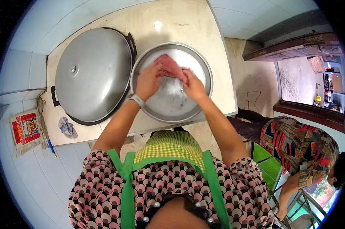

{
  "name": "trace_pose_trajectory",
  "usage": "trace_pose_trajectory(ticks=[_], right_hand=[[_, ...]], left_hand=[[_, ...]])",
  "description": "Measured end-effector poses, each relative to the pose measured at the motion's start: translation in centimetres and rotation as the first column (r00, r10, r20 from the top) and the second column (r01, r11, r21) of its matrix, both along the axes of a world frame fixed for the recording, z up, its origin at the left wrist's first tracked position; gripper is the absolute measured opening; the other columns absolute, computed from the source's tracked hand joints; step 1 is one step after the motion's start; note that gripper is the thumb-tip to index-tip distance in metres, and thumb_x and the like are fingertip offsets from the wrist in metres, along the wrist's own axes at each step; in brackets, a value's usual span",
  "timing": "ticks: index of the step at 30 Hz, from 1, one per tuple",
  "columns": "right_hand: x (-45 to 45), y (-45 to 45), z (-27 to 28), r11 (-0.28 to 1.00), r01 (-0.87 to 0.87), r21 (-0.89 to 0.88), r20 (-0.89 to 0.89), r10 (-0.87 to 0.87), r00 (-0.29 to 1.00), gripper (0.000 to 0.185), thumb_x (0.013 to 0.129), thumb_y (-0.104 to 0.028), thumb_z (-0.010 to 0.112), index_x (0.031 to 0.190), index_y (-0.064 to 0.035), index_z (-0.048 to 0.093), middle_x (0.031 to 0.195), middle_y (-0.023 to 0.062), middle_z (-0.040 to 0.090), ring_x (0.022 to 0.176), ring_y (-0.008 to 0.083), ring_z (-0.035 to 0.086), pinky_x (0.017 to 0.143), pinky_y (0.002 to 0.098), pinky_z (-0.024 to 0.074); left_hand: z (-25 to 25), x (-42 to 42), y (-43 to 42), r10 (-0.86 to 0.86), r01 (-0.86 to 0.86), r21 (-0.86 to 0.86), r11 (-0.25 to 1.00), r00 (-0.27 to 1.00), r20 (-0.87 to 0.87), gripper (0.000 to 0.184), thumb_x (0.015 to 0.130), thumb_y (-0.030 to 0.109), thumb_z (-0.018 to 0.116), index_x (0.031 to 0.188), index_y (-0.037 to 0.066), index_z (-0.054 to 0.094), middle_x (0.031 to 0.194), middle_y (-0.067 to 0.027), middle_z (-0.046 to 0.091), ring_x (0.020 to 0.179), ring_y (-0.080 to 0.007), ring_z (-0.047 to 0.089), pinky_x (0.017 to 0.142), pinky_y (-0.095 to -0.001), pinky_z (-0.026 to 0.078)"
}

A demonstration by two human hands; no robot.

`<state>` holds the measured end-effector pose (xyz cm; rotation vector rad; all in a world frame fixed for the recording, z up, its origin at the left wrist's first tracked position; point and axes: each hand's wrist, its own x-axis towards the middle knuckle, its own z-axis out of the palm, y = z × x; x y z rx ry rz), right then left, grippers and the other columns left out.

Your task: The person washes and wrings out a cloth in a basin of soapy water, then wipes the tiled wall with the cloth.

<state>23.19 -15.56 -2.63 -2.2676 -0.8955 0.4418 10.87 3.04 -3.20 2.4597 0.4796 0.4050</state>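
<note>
A reddish-pink cloth (168, 66) is stretched between my two hands over a wide round metal basin (137, 76). White suds and cloudy water (168, 100) fill the basin. My left hand (149, 81) closes on the cloth's left side, its fingers partly hidden by the cloth. At the right end, my right hand (194, 84) pinches a corner between thumb and fingers. Whether the cloth's lower edge touches the suds, I cannot tell.
Left of the basin stands a large wok with a domed metal lid (94, 74) and black handles. A crumpled plastic bag (67, 128) lies near the counter's (218, 91) front edge. At right, another person (298, 143) bends over beside a metal-framed chair (300, 198).
</note>
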Motion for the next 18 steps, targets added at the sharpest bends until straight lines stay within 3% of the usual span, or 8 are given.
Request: trace_pose_trajectory(ticks=[1, 4, 9, 13, 15, 16, 17, 18], right_hand=[[-0.3, 0.0, -1.6, 0.986, -0.116, -0.116, 0.151, 0.133, 0.980, 0.052, 0.073, -0.006, 0.061, 0.123, -0.0100, 0.047, 0.095, 0.0179, 0.059, 0.082, 0.0287, 0.060, 0.077, 0.0374, 0.0482], [-2.4, -0.3, -3.2, 0.898, -0.102, -0.428, 0.130, 0.172, 0.976, 0.069, 0.069, -0.001, 0.059, 0.132, -0.0169, 0.038, 0.112, 0.0200, 0.050, 0.095, 0.0354, 0.057, 0.084, 0.0435, 0.0452], [-2.7, -1.2, -2.9, 0.844, -0.170, -0.508, -0.043, 0.172, 0.984, 0.077, 0.070, -0.001, 0.059, 0.137, -0.0192, 0.027, 0.117, 0.0190, 0.049, 0.097, 0.0377, 0.056, 0.083, 0.0441, 0.0467], [-2.6, -1.4, -5.3, 0.842, -0.084, -0.533, -0.116, 0.025, 0.993, 0.054, 0.076, -0.005, 0.053, 0.127, -0.0158, 0.043, 0.112, 0.0195, 0.054, 0.099, 0.0340, 0.057, 0.083, 0.0420, 0.0470], [-3.0, -1.0, -6.4, 0.878, -0.003, -0.479, -0.090, -0.047, 0.995, 0.048, 0.075, -0.004, 0.054, 0.121, -0.0166, 0.050, 0.102, 0.0206, 0.059, 0.094, 0.0352, 0.058, 0.081, 0.0410, 0.0474], [-2.9, -0.7, -5.9, 0.900, -0.104, -0.424, -0.203, 0.017, 0.979, 0.038, 0.075, -0.006, 0.054, 0.113, -0.0132, 0.056, 0.100, 0.0217, 0.060, 0.092, 0.0354, 0.058, 0.079, 0.0394, 0.0475], [-2.6, -0.5, -5.1, 0.912, -0.200, -0.357, -0.305, 0.089, 0.948, 0.029, 0.076, -0.007, 0.054, 0.105, -0.0098, 0.061, 0.097, 0.0228, 0.061, 0.091, 0.0357, 0.059, 0.078, 0.0379, 0.0477], [-2.6, -0.5, -3.1, 0.968, -0.150, -0.201, -0.277, 0.091, 0.956, 0.021, 0.077, -0.010, 0.055, 0.095, -0.0042, 0.063, 0.092, 0.0175, 0.064, 0.086, 0.0290, 0.061, 0.075, 0.0342, 0.0476]], left_hand=[[-1.1, 0.1, -0.8, -0.128, 0.141, 0.088, 0.986, 0.981, -0.143, 0.061, 0.075, 0.012, 0.062, 0.132, 0.015, 0.041, 0.135, -0.0204, 0.038, 0.124, -0.0383, 0.038, 0.102, -0.0481, 0.030], [-0.9, 1.3, -4.0, -0.127, 0.241, 0.251, 0.937, 0.909, -0.397, 0.061, 0.075, 0.013, 0.055, 0.133, 0.024, 0.040, 0.142, -0.0170, 0.030, 0.129, -0.0390, 0.030, 0.100, -0.0599, 0.024], [-4.3, 1.2, -4.9, -0.111, 0.335, 0.279, 0.900, 0.794, -0.597, 0.060, 0.080, 0.019, 0.045, 0.138, 0.030, 0.032, 0.147, -0.0113, 0.021, 0.133, -0.0351, 0.024, 0.101, -0.0615, 0.019], [-4.1, 1.7, -4.1, -0.118, 0.310, 0.193, 0.931, 0.756, -0.644, 0.062, 0.080, 0.023, 0.051, 0.137, 0.032, 0.031, 0.142, -0.0164, 0.029, 0.125, -0.0387, 0.034, 0.098, -0.0604, 0.024], [-2.2, 2.7, -3.3, -0.360, 0.264, -0.245, 0.933, 0.715, -0.600, 0.062, 0.080, 0.025, 0.056, 0.137, 0.021, 0.032, 0.133, -0.0177, 0.041, 0.111, -0.0399, 0.047, 0.093, -0.0538, 0.034], [-3.6, 2.1, -3.0, -0.361, 0.271, -0.238, 0.933, 0.715, -0.598, 0.062, 0.080, 0.025, 0.056, 0.137, 0.021, 0.032, 0.133, -0.0177, 0.041, 0.111, -0.0399, 0.047, 0.093, -0.0538, 0.034], [-6.5, 1.2, -2.4, -0.224, -0.033, -0.503, 0.864, 0.868, -0.443, 0.058, 0.081, 0.029, 0.057, 0.133, 0.014, 0.036, 0.125, -0.0165, 0.047, 0.105, -0.0365, 0.051, 0.087, -0.0494, 0.039], [-7.8, 0.8, -2.0, -0.009, -0.254, -0.744, 0.617, 0.944, -0.330, 0.057, 0.082, 0.032, 0.059, 0.129, 0.006, 0.041, 0.117, -0.0154, 0.053, 0.098, -0.0331, 0.056, 0.081, -0.0450, 0.044]])
